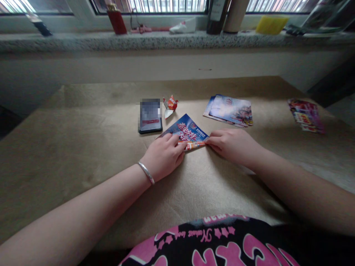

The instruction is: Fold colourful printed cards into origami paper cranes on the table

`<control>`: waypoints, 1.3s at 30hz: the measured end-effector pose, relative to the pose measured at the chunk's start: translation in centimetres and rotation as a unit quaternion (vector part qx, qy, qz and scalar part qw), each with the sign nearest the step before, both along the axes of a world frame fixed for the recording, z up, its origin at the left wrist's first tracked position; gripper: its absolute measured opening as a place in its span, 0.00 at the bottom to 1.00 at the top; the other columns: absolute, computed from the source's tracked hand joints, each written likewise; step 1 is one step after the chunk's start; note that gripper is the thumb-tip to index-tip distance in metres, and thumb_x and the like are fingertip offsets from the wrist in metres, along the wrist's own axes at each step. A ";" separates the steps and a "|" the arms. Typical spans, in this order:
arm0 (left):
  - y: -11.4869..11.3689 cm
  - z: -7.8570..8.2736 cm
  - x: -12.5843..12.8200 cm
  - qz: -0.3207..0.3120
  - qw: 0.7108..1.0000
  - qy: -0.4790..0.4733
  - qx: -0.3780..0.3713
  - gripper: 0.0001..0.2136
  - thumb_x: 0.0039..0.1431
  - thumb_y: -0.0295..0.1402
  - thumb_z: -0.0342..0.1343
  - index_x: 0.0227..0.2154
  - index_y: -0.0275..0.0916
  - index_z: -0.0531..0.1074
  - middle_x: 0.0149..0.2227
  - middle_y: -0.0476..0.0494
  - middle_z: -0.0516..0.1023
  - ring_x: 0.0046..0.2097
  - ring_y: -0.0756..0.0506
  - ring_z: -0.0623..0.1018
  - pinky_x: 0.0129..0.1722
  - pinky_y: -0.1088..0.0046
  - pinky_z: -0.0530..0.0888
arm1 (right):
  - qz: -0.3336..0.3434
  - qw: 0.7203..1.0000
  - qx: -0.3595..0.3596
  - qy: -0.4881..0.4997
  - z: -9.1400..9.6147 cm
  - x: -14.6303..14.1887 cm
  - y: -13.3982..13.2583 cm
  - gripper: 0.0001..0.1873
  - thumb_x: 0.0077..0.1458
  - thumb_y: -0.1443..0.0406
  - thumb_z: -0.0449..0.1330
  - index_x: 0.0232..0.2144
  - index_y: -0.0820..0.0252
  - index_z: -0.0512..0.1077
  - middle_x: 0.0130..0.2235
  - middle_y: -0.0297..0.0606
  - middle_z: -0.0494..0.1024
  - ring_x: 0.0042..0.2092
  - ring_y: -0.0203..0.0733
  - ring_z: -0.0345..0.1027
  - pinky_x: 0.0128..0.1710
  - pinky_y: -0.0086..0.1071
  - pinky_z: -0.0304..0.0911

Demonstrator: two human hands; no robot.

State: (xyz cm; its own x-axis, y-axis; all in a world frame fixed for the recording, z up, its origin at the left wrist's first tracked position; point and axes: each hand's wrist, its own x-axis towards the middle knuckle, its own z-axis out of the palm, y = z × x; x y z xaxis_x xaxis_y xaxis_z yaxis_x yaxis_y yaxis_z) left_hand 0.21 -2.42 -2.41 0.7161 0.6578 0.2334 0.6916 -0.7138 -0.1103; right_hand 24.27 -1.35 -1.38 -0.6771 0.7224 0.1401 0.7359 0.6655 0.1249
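A blue printed paper sheet (186,130) with red lettering lies folded on the tan table cover (83,147) in front of me. My left hand (163,155), with a silver bangle on the wrist, is closed and presses its fingertips on the paper's near left edge. My right hand (231,145) pinches the paper's right corner, fingers curled together. Just beyond the paper a small folded red and white paper figure (170,105) stands beside a dark phone (150,115).
A stack of blue printed sheets (230,110) lies at the back right, and another colourful leaflet (306,115) further right. On the stone windowsill (166,40) stand a red cup (117,20), a dark bottle (217,14), and a yellow object (271,24).
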 end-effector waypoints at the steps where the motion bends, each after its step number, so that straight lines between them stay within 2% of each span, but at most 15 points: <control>1: 0.0 0.0 0.0 -0.002 1.000 -0.002 0.001 0.13 0.61 0.32 0.47 0.44 0.38 0.73 0.38 0.39 0.73 0.40 0.43 0.71 0.40 0.66 0.71 | -0.005 1.000 0.006 -0.006 0.0 0.0 -0.1 0.10 0.59 0.66 0.53 0.33 0.56 0.75 0.32 0.36 0.75 0.29 0.36 0.66 0.25 0.31 0.47; 16: 0.2 -0.1 0.2 -0.003 1.000 -0.010 -0.014 0.13 0.61 0.31 0.46 0.43 0.37 0.73 0.37 0.38 0.72 0.39 0.43 0.70 0.40 0.65 0.70 | -0.028 1.000 -0.013 0.004 -0.1 0.0 0.0 0.10 0.59 0.66 0.53 0.34 0.56 0.75 0.34 0.36 0.76 0.32 0.37 0.67 0.26 0.30 0.49; 23: 0.1 0.1 0.4 0.001 1.000 0.002 -0.012 0.13 0.63 0.32 0.45 0.42 0.36 0.72 0.37 0.38 0.72 0.40 0.42 0.69 0.40 0.65 0.70 | 0.053 0.998 0.005 0.032 -0.3 0.3 0.4 0.14 0.60 0.67 0.52 0.44 0.52 0.75 0.35 0.37 0.76 0.35 0.38 0.66 0.31 0.30 0.54; 28: 0.1 0.0 0.3 0.001 1.000 0.013 -0.006 0.13 0.63 0.33 0.45 0.42 0.36 0.72 0.37 0.38 0.72 0.39 0.42 0.69 0.39 0.66 0.69 | 0.101 0.994 0.005 0.045 -0.8 0.2 0.8 0.13 0.60 0.67 0.52 0.41 0.58 0.76 0.38 0.41 0.77 0.39 0.41 0.66 0.37 0.32 0.59; 33: 0.1 -0.2 0.2 -0.003 1.000 0.020 0.015 0.13 0.63 0.33 0.45 0.44 0.36 0.71 0.40 0.39 0.72 0.41 0.43 0.70 0.40 0.66 0.69 | 0.109 0.990 0.007 0.086 -1.5 0.2 0.9 0.14 0.60 0.68 0.52 0.44 0.56 0.75 0.38 0.39 0.77 0.38 0.39 0.67 0.36 0.31 0.61; 39: 0.1 -0.2 0.3 -0.015 0.999 0.033 0.009 0.13 0.63 0.33 0.44 0.44 0.35 0.71 0.38 0.41 0.72 0.40 0.43 0.70 0.39 0.67 0.67 | 0.121 0.987 0.013 0.102 -1.7 -0.5 0.9 0.12 0.60 0.67 0.52 0.38 0.59 0.76 0.36 0.41 0.77 0.38 0.40 0.66 0.38 0.32 0.62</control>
State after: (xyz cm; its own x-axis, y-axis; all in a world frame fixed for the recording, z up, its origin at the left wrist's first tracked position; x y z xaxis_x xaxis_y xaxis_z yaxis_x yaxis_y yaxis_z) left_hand 0.55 -2.31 -2.62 0.7495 0.6319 0.1972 0.6609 -0.7313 -0.1685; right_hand 23.81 -0.43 -3.03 -0.7855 0.5367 0.3081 0.5667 0.8239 0.0097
